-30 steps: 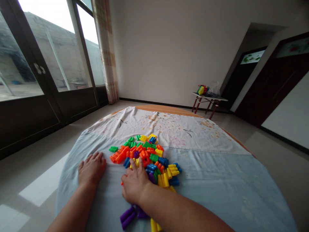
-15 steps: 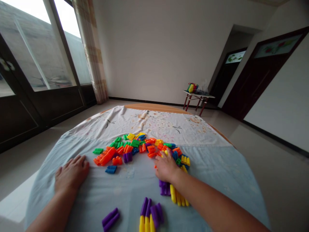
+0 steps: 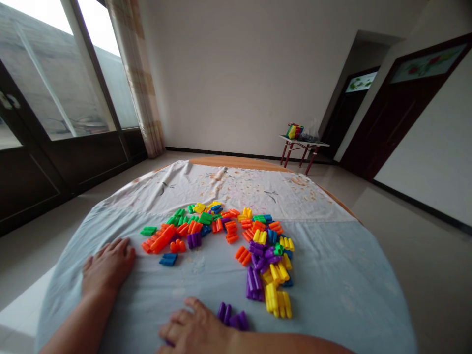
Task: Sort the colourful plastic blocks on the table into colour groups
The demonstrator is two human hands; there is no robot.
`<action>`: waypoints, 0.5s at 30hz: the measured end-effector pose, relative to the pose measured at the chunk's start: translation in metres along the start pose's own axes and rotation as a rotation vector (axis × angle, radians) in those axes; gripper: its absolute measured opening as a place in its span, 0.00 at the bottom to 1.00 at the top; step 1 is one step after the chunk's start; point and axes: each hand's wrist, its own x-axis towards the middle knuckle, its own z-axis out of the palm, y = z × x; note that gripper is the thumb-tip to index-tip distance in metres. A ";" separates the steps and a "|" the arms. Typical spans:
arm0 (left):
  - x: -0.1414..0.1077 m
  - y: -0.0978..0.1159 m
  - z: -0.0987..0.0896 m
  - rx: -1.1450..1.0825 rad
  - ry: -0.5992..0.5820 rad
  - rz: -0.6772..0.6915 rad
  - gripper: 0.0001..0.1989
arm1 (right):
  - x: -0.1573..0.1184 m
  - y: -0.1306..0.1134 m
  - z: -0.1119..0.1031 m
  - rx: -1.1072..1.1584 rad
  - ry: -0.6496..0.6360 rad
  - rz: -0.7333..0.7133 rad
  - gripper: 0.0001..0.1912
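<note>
My left hand (image 3: pixel 108 265) lies flat on the blue-and-white cloth, fingers spread, left of a blue piece (image 3: pixel 168 259) and orange pieces (image 3: pixel 162 238). At the near edge my right hand (image 3: pixel 195 327) reaches across with bent fingers. A bit of purple shows under its fingertips; whether they grip it is hidden. Beside its wrist lie purple pieces (image 3: pixel 232 317), partly covered by the arm. Plastic pieces form a curved heap, with green ones (image 3: pixel 179 216) at the left back, purple (image 3: pixel 254 282) and yellow ones (image 3: pixel 278 300) at the right.
The round table (image 3: pixel 228 162) has a wooden rim showing at the back. Beyond it, a small side table (image 3: pixel 304 142) holds a colourful bag (image 3: pixel 294 131) and a clear plastic bag. Glass doors are at the left, dark red doors at the right.
My right hand has moved from the right part of the heap towards me and to the left, uncovering orange, yellow and purple pieces. My left hand has stayed in place.
</note>
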 end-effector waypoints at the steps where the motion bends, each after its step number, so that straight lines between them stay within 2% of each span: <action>1: 0.000 0.000 0.000 -0.008 -0.001 0.000 0.26 | -0.012 0.008 -0.002 -0.014 0.032 0.042 0.11; 2: -0.001 0.000 -0.001 -0.018 -0.002 0.001 0.26 | -0.025 0.017 -0.007 -0.027 0.050 0.103 0.12; 4: -0.003 0.001 -0.002 -0.042 -0.007 0.003 0.26 | -0.045 0.036 -0.023 -0.056 -0.009 0.245 0.12; 6: -0.005 0.003 -0.004 -0.062 -0.014 -0.002 0.27 | -0.049 0.051 -0.043 -0.052 -0.108 0.351 0.11; 7: -0.007 0.004 -0.005 -0.069 -0.017 -0.006 0.27 | -0.043 0.057 -0.052 -0.035 -0.118 0.363 0.11; 9: -0.008 0.006 -0.006 -0.077 -0.021 -0.021 0.28 | -0.012 0.065 -0.064 0.004 -0.022 0.331 0.13; 12: -0.010 0.008 -0.007 -0.077 -0.027 -0.044 0.28 | 0.064 0.073 -0.062 0.022 0.190 0.278 0.17; 15: -0.011 0.008 -0.007 -0.066 -0.032 -0.061 0.27 | 0.142 0.079 -0.046 0.005 0.208 0.292 0.22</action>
